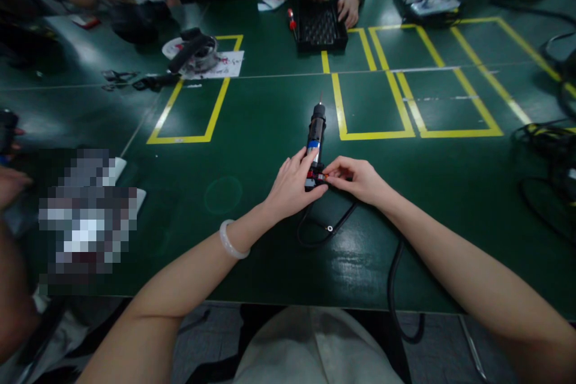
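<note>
A dark cylindrical device (317, 126) with a blue band and a thin tip lies on the green table, pointing away from me. My left hand (294, 183) rests over its near end, fingers closed around the body. At the right side of that end, my right hand (355, 179) pinches a small orange and white piece (324, 176) with thumb and forefinger. Red and black parts show between the hands. A black cable (310, 245) with a ring terminal (330, 228) loops on the table just below them.
Yellow tape (378, 135) marks rectangles on the table (270, 114). Across it, a person's hands work at a black tray (321, 27) beside a red screwdriver (291, 19). A tape roll (204, 54) lies back left, cables (546, 144) at right. Another person's arm is at left.
</note>
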`<act>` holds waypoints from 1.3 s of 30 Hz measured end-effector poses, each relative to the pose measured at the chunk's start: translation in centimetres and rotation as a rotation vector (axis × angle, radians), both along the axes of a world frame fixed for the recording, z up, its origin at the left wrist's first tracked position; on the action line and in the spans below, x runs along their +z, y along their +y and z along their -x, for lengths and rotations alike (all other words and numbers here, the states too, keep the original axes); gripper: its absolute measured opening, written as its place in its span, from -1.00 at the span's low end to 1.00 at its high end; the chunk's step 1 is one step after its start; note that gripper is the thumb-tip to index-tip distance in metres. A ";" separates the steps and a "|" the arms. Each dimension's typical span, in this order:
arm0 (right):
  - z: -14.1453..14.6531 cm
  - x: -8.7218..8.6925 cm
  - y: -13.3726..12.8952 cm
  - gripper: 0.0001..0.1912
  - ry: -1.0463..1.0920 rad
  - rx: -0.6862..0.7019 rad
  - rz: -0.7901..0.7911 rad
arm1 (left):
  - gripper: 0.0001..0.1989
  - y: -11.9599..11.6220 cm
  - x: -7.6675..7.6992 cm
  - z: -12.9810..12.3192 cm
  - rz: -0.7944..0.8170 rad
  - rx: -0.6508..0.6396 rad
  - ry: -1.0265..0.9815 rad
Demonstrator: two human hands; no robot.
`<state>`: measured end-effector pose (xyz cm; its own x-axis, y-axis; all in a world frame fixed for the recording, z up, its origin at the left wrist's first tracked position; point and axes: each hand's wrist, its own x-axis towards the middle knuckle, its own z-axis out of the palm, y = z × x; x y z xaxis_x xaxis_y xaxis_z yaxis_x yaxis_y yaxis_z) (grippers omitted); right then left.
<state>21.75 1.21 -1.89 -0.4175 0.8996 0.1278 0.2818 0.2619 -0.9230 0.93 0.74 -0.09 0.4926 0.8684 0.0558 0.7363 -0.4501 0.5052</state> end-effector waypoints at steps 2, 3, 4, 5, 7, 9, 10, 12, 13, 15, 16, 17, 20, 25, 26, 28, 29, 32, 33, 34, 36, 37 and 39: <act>0.2 -0.2 0.1 -0.82 0.018 -0.005 0.020 | -0.21 0.0 0.0 0.0 -0.016 0.001 0.007; 0.2 -0.4 0.1 -0.82 0.029 -0.002 0.029 | -0.23 0.0 0.0 -0.1 -0.022 0.001 0.015; 0.3 -0.5 0.2 -0.82 0.042 0.003 0.036 | -0.24 0.1 -0.1 -0.1 -0.027 0.000 0.023; 0.4 -0.6 0.2 -0.83 0.057 0.007 0.040 | -0.26 0.1 -0.1 -0.1 -0.032 -0.001 0.031; 0.5 -0.7 0.3 -0.83 0.086 0.007 0.042 | -0.28 0.1 -0.1 -0.1 -0.037 -0.002 0.042; 0.6 -0.7 0.3 -0.82 0.102 0.001 0.044 | -0.32 0.2 -0.1 -0.1 -0.040 0.000 0.047; 0.7 -0.6 0.2 -0.81 0.103 -0.003 0.046 | -0.34 0.2 -0.1 -0.2 -0.043 0.002 0.048; 0.8 -0.4 0.1 -0.80 0.099 -0.011 0.051 | -0.40 0.1 0.1 -0.3 -0.056 0.009 0.050; 0.8 -0.3 0.1 -0.79 0.099 -0.013 0.055 | -0.42 0.1 0.2 -0.3 -0.066 0.016 0.054; 0.9 -0.1 0.0 -0.78 0.110 -0.020 0.067 | -0.46 0.1 0.4 -0.5 -0.075 0.035 0.071; 0.9 -0.1 0.0 -0.79 0.119 -0.023 0.074 | -0.48 0.1 0.5 -0.6 -0.076 0.046 0.082; 0.9 0.0 0.0 -0.79 0.127 -0.025 0.081 | -0.50 0.1 0.6 -0.7 -0.076 0.056 0.093; 0.8 0.2 0.1 -0.79 0.146 -0.016 0.120 | -0.55 0.2 0.8 -0.8 -0.095 0.078 0.114; -0.3 0.8 0.8 -0.78 0.156 -0.040 0.188 | -0.62 0.5 0.7 -0.1 -0.125 0.053 0.112; -0.6 0.9 1.0 -0.79 0.155 -0.059 0.188 | -0.63 0.6 0.7 0.1 -0.128 0.042 0.108; -1.3 1.1 1.3 -0.80 0.168 -0.095 0.179 | -0.65 0.7 0.8 0.9 -0.130 0.028 0.101; -1.5 1.1 1.5 -0.80 0.175 -0.111 0.168 | -0.65 0.8 0.9 1.4 -0.127 0.027 0.101; -2.1 0.9 1.8 -0.81 0.194 -0.154 0.139 | -0.65 1.2 1.1 3.2 -0.103 0.051 0.124; -2.1 0.7 1.8 -0.82 0.195 -0.167 0.134 | -0.65 1.4 1.1 4.0 -0.095 0.065 0.138; -2.2 0.6 1.8 -0.82 0.193 -0.179 0.131 | -0.64 1.6 1.2 4.9 -0.089 0.082 0.152; -2.1 0.3 1.8 -0.83 0.178 -0.194 0.125 | -0.63 2.3 1.2 7.0 -0.083 0.129 0.180; -2.0 0.2 1.8 -0.83 0.169 -0.195 0.121 | -0.63 2.7 1.2 8.1 -0.082 0.151 0.193; -1.8 0.0 1.7 -0.83 0.152 -0.195 0.108 | -0.62 3.8 1.0 10.6 -0.085 0.193 0.216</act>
<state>23.55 2.92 -1.91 -0.2187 0.9729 0.0746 0.1729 0.1138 -0.9783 -9.72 4.54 0.96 0.3275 0.9438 0.0438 0.8987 -0.3254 0.2941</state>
